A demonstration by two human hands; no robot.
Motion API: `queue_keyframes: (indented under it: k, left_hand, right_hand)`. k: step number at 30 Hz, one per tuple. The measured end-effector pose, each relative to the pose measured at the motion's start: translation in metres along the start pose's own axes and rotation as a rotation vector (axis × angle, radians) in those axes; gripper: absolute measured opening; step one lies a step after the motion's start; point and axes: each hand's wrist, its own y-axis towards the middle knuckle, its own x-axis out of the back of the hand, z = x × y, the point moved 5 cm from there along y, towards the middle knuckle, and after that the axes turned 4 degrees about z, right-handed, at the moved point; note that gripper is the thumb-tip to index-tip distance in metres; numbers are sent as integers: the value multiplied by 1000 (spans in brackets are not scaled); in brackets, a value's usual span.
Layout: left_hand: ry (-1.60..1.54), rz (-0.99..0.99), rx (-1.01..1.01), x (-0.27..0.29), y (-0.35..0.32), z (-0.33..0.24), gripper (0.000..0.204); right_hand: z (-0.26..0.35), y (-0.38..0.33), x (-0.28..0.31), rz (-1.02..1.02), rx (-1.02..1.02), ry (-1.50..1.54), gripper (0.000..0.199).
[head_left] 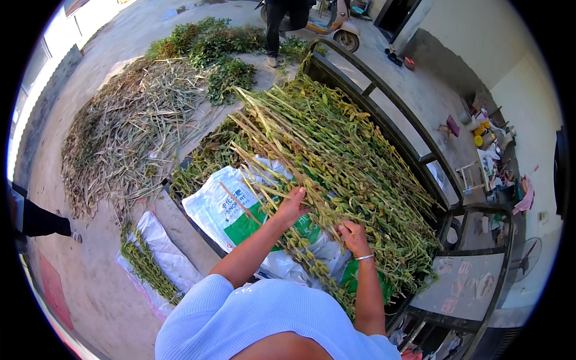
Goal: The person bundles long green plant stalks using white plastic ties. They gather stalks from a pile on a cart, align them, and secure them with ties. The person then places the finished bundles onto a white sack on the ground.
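Note:
A thick pile of sesame stalks, with green and yellowing pods along them, lies across the bed of a metal-railed cart. My left hand is closed around stalks at the pile's near left side, its thumb uppermost. To its right, my right hand, a silver bangle on the wrist, pinches the pod-covered part of a stalk. Beneath both hands a white and green woven sack is spread over the cart bed, partly covered by stalks. Leaves and pods hide some of my fingertips.
The cart's dark rail runs along the right. Dry stalks and green plants lie on the concrete at left. A tied stalk bundle rests on a white sheet. People stand at the far side and left, near a scooter.

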Motion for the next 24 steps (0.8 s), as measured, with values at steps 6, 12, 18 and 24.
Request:
queue_keyframes:
  k: [6,12,18,24]
  left_hand:
    - [46,93,-72,-5,-2,2,26]
    - [63,142,-102,-10,-14,3,30]
    - [140,222,-121,-29,-28,-5,39]
    - [311,203,-183,-41,-55,-19,50]
  right_hand:
    - [17,-7,4,-15,70,-138,25]
    - [42,-33,14,-29,128,-303,50]
    - [77,-26,-3,-214,116,-761,86]
    - [54,-7,15,-81,74,-666,41]
